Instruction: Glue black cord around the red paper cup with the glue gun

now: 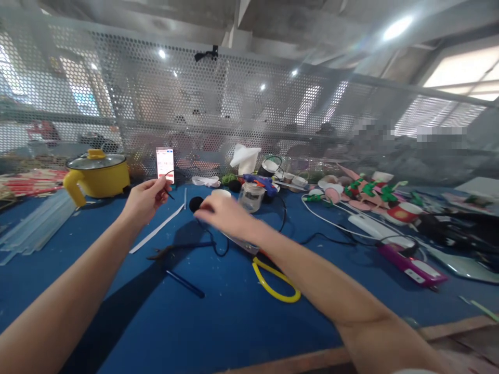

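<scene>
My left hand (145, 200) is raised at left centre, its thumb and fingers pinched on a thin dark strand (170, 194), in front of a lit phone (165, 162). At the centre, my right hand (224, 214) is blurred by motion, its fingertips beside a black ball of yarn (195, 204); whether it grips anything is unclear. A black cord (221, 253) curls on the blue table below it. Nearer me lie dark-handled pliers (167, 251), a dark blue pen-like stick (185, 283) and yellow-handled scissors (277, 291), partly behind my right forearm.
A yellow pot (99, 174) and clear plastic strips (37, 228) stand and lie at left. Behind my right hand are a glass jar (251, 197) and a blue glue gun (261, 183). Cables, a purple device (411, 265) and green-and-pink craft pieces cover the right. Perforated metal (253, 104) backs the table.
</scene>
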Motion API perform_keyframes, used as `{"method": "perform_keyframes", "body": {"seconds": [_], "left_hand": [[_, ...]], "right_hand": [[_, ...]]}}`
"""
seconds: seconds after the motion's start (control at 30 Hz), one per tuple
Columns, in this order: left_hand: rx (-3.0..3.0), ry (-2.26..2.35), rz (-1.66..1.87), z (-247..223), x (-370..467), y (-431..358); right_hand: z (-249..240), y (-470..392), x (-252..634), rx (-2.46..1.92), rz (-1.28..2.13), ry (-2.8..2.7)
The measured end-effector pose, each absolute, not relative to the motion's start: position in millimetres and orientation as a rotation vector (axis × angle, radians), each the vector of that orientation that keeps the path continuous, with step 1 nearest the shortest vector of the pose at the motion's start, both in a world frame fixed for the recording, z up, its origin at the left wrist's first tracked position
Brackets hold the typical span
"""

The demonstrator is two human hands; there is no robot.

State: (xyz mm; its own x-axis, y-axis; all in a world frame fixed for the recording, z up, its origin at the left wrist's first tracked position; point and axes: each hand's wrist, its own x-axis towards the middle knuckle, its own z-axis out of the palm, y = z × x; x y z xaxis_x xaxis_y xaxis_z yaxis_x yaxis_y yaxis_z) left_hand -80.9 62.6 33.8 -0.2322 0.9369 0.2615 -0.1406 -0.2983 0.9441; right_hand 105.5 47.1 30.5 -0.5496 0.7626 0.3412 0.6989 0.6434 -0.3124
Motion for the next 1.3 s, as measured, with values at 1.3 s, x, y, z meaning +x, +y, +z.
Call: {"method": "perform_keyframes", "body": {"seconds": [1.3], "left_hand": [[1.766,0.971,1.006,58,-58,12]], "right_hand": [[26,11,183,-1.005,1.073,-1.342]]}}
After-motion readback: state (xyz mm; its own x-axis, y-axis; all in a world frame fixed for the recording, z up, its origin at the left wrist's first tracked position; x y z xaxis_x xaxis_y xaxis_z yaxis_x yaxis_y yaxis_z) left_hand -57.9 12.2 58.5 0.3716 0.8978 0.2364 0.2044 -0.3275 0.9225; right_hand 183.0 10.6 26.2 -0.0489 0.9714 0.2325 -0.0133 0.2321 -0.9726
